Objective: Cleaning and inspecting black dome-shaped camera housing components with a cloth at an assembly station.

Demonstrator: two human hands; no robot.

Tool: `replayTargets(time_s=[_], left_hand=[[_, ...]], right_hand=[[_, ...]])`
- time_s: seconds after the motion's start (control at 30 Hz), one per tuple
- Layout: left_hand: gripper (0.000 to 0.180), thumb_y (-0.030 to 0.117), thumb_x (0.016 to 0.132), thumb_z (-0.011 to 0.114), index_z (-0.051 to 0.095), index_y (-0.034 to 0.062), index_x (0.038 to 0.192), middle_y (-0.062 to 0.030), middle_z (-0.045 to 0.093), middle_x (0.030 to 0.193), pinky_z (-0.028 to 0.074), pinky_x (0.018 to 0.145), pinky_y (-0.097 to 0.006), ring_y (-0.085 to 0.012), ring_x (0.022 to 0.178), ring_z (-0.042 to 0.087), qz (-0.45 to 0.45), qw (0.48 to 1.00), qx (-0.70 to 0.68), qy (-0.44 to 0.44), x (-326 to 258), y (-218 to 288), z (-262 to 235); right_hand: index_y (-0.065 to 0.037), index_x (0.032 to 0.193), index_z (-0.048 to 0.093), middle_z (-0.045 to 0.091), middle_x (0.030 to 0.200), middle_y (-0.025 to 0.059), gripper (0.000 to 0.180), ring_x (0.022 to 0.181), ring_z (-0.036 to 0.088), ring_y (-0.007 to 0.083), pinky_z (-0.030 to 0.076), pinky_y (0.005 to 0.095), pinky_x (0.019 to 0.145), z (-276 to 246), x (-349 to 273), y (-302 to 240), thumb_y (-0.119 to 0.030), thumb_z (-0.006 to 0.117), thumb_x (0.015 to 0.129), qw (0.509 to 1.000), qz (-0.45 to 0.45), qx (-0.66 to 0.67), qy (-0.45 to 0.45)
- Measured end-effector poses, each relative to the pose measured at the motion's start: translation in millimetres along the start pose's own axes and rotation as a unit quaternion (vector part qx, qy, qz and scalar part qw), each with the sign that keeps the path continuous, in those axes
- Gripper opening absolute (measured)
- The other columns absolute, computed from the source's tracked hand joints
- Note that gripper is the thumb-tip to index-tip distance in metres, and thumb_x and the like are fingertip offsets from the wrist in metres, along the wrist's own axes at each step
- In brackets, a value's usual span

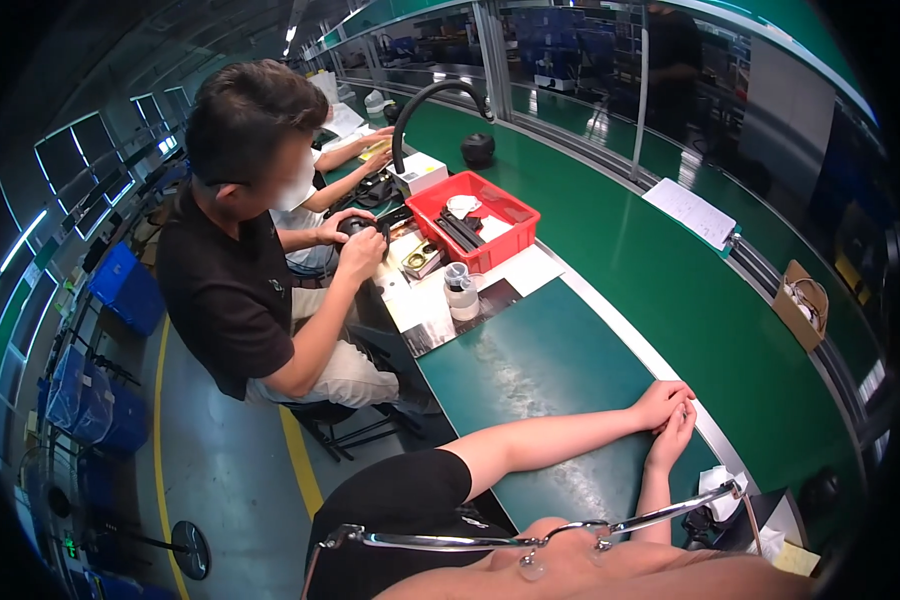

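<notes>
My left hand [660, 402] and my right hand [676, 436] meet near the far edge of the green work mat [510, 370]. Their fingers are curled in and touch one another. Whatever lies between them, if anything, is hidden. My left forearm stretches across the mat. Close to my right arm are a crumpled white tissue [722, 490] and some dark items partly cut off by my glasses.
At left, a seated person [240, 230] handles a round black part [355, 226]. Nearby stand a red bin [495, 235] holding black strips and a clear bottle [460, 292]. Beyond the green conveyor belt [610, 240] lie a clipboard [692, 210] and a cardboard box [800, 310].
</notes>
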State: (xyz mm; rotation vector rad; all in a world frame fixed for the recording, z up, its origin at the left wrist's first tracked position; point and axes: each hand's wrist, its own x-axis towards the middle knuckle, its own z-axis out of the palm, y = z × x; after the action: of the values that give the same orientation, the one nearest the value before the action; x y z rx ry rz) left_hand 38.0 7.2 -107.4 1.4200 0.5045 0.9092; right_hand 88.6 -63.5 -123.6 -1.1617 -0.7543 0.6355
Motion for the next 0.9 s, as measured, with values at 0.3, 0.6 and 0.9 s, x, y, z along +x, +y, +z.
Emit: replayTargets(time_s=[0.3, 0.6, 0.9], left_hand=[[0.024, 0.015, 0.091, 0.042, 0.058, -0.0029, 0.093, -0.0052, 0.063, 0.071, 0.038, 0.036, -0.021, -0.0066, 0.043, 0.049, -0.018, 1.000, -0.013, -0.011, 0.7, -1.9, 0.4], [0.024, 0.015, 0.092, 0.041, 0.057, -0.0030, 0.094, -0.0049, 0.063, 0.073, 0.038, 0.036, -0.020, -0.0062, 0.043, 0.048, 0.012, 1.000, -0.017, -0.014, -0.5, -1.8, -1.7], [0.023, 0.014, 0.090, 0.044, 0.059, -0.0032, 0.090, -0.0069, 0.061, 0.068, 0.044, 0.047, -0.023, -0.0088, 0.053, 0.054, -0.002, 1.000, 0.006, -0.004, -5.4, 18.3, 0.3]], right_hand=[[-0.002, 0.111, 0.044, 0.050, 0.077, 0.0014, 0.029, 0.053, 0.037, 0.0030, 0.027, 0.0173, 0.044, -2.3, 1.8, 3.0, -0.024, 0.041, 0.094, 1.000, 0.004, -0.008, 0.004], [-0.002, 0.111, 0.044, 0.049, 0.075, 0.0008, 0.029, 0.053, 0.036, 0.0031, 0.027, 0.0174, 0.044, 0.1, 0.6, 1.9, -0.025, 0.041, 0.094, 1.000, -0.001, -0.007, -0.002], [-0.002, 0.111, 0.044, 0.049, 0.074, 0.0008, 0.028, 0.053, 0.036, 0.0036, 0.027, 0.0179, 0.046, 0.6, -0.1, -3.5, -0.025, 0.040, 0.094, 1.000, -0.003, -0.013, 0.005]])
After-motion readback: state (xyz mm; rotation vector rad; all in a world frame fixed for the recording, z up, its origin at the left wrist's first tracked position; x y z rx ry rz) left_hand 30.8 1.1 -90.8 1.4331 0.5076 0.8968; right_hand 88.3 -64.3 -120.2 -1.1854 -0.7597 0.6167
